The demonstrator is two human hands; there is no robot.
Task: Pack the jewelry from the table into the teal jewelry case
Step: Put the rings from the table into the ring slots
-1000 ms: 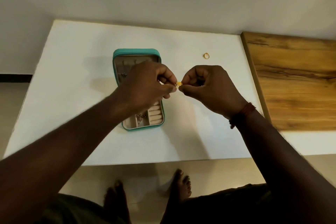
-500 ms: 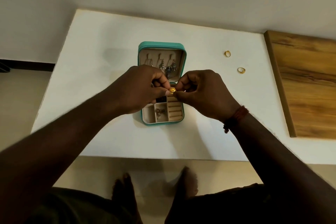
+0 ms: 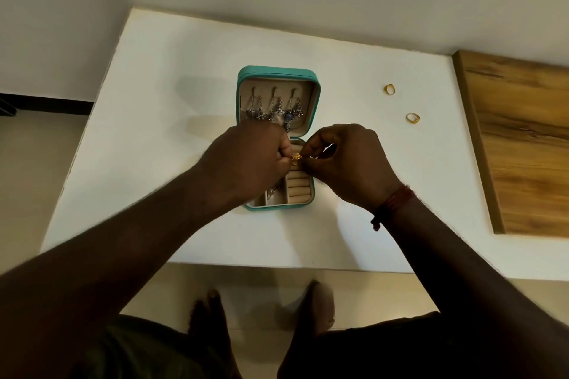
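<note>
While two rings [image 3: 389,89] lie on the table [image 3: 184,77], both hands, left [image 3: 252,160] and right [image 3: 345,163], pinch a gold ring [image 3: 296,157] over the open case [image 3: 277,72].

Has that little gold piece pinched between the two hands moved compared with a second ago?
Yes. The gold piece was held above the table to the right of the teal case; now it sits over the case's ring rolls, so it moved left relative to the case.

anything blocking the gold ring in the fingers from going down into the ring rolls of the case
Nothing visible does. The gold ring, pinched between left hand and right hand, sits right over the ring rolls of the open teal case.
</note>
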